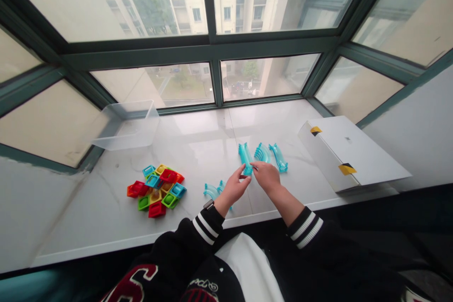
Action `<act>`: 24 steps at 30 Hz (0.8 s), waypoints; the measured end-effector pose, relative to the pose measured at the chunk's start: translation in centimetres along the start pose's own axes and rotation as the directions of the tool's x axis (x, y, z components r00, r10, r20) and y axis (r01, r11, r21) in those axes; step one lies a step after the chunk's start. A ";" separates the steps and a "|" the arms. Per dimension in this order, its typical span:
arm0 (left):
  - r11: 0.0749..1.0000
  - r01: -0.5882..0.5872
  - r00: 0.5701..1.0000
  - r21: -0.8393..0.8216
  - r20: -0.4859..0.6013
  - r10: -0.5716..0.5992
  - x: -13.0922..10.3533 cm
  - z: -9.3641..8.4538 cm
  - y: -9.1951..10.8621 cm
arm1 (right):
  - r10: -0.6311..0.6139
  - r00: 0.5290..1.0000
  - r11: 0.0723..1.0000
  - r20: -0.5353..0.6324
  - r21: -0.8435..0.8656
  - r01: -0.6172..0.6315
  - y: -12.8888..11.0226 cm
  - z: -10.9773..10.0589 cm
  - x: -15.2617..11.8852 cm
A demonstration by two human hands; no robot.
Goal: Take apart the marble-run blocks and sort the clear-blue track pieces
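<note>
A straight translucent turquoise track piece [244,153] points away from me on the white ledge. My left hand [234,189] has its fingers and thumb closed around the near end of that piece. From the other side, my right hand [266,175] pinches the same end; its fingertips are partly hidden. Just beyond the right hand lie a curved turquoise track piece [262,152] and another straight track piece [279,158]. More curved turquoise pieces [211,190] rest beside my left wrist, partly covered by the hand and forearm.
A pile of red, green, blue and yellow plastic blocks [155,194] sits to the left. Behind it stands a clear plastic bin [123,140] by the window. On the right is a white box [357,151] with yellow-and-black tape. The ledge's front edge [141,240] runs before me.
</note>
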State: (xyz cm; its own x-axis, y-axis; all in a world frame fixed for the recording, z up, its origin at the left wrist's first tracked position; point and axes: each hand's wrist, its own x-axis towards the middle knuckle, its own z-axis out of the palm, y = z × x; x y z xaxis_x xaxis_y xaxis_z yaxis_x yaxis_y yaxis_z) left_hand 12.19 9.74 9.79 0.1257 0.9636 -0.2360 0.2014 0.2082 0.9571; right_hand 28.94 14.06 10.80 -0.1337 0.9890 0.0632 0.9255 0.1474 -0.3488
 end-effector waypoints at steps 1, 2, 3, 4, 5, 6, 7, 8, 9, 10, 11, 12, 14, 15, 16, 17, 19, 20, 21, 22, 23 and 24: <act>1.000 0.002 1.000 -0.001 0.001 -0.002 0.0 0.0 -0.1 | 0.001 1.000 1.000 0.000 0.000 -0.001 0.0 0.0 0.0; 1.000 0.003 1.000 -0.003 0.000 -0.003 0.0 0.0 -0.1 | 0.000 1.000 1.000 0.002 0.001 0.000 0.0 0.0 0.0; 1.000 0.002 1.000 -0.004 0.000 -0.002 0.1 0.0 -0.3 | 0.000 1.000 1.000 0.004 0.002 0.000 0.1 0.0 0.0; 1.000 0.001 1.000 -0.003 -0.001 -0.001 0.1 0.0 -0.4 | 0.000 1.000 1.000 0.006 0.004 0.000 0.1 0.0 0.0; 1.000 -0.002 1.000 -0.002 -0.002 0.002 0.2 0.1 -0.5 | 0.001 1.000 1.000 0.008 0.006 -0.001 0.1 0.0 0.0; 1.000 -0.007 1.000 -0.001 -0.002 0.007 0.3 0.1 -0.7 | 0.001 1.000 1.000 0.011 0.007 -0.001 0.1 0.0 0.0; 1.000 -0.014 1.000 0.000 -0.002 0.014 0.3 0.1 -0.8 | 0.002 1.000 1.000 0.013 0.007 -0.003 0.1 0.0 0.0; 1.000 -0.023 1.000 0.000 -0.002 0.023 0.4 0.2 -1.0 | 0.003 1.000 1.000 0.016 0.007 -0.003 0.1 0.0 0.1; 0.999 -0.032 0.999 -0.002 -0.002 0.032 0.5 0.2 -1.1 | 0.004 1.000 1.000 0.017 0.005 -0.004 0.1 0.0 0.1; 0.999 -0.040 0.999 -0.005 -0.003 0.040 0.5 0.2 -1.3 | 0.004 1.000 1.000 0.016 0.003 -0.004 0.1 0.1 0.1; 0.999 -0.045 0.999 -0.009 -0.003 0.045 0.5 0.2 -1.4 | 0.004 1.000 1.000 0.014 0.002 -0.004 0.1 0.1 0.1; 0.999 -0.048 0.999 -0.012 -0.004 0.048 0.5 0.2 -1.5 | 0.004 1.000 1.000 0.008 0.000 -0.004 0.1 0.2 0.1; 0.999 -0.051 0.999 -0.017 -0.006 0.051 0.5 0.2 -1.6 | 0.000 1.000 1.000 0.000 -0.003 0.000 0.2 0.3 0.1; 0.998 -0.052 0.999 -0.020 -0.005 0.052 0.5 0.2 -1.6 | -0.003 1.000 1.000 -0.003 -0.004 0.003 0.2 0.3 0.1; 0.998 -0.052 0.999 -0.022 -0.006 0.052 0.5 0.2 -1.7 | -0.005 1.000 1.000 -0.005 -0.004 0.005 0.3 0.3 0.1; 0.998 -0.051 0.999 -0.024 -0.007 0.051 0.4 0.2 -1.7 | -0.008 1.000 1.000 -0.006 -0.004 0.008 0.3 0.3 0.0; 0.999 -0.047 0.999 -0.023 -0.004 0.047 0.4 0.2 -1.7 | -0.008 1.000 1.000 -0.007 -0.001 0.008 0.3 0.3 0.0; 0.999 -0.045 0.999 -0.020 -0.002 0.045 0.3 0.2 -1.7 | -0.007 1.000 1.000 -0.008 0.000 0.007 0.3 0.3 0.0; 0.999 -0.044 0.999 -0.017 -0.001 0.044 0.3 0.2 -1.7 | -0.007 1.000 1.000 -0.008 0.001 0.007 0.3 0.3 0.0; 0.999 -0.043 0.999 -0.014 0.000 0.043 0.3 0.3 -1.8 | -0.007 1.000 1.000 -0.008 0.002 0.007 0.3 0.3 0.0; 0.999 -0.042 0.999 -0.012 -0.003 0.042 0.3 0.3 -1.8 | -0.008 1.000 1.000 -0.008 0.003 0.008 0.3 0.3 0.0; 0.999 -0.040 0.999 -0.011 -0.006 0.040 0.2 0.3 -1.8 | -0.010 1.000 1.000 -0.009 0.003 0.010 0.3 0.3 0.0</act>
State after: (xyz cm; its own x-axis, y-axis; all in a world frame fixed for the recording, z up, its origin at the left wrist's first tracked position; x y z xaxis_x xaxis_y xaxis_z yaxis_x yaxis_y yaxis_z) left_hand 12.14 9.53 7.94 0.1275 0.9721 -0.1968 0.1858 0.1715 0.9675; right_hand 29.09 14.08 10.40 -0.1402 0.9873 0.0752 0.9230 0.1578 -0.3510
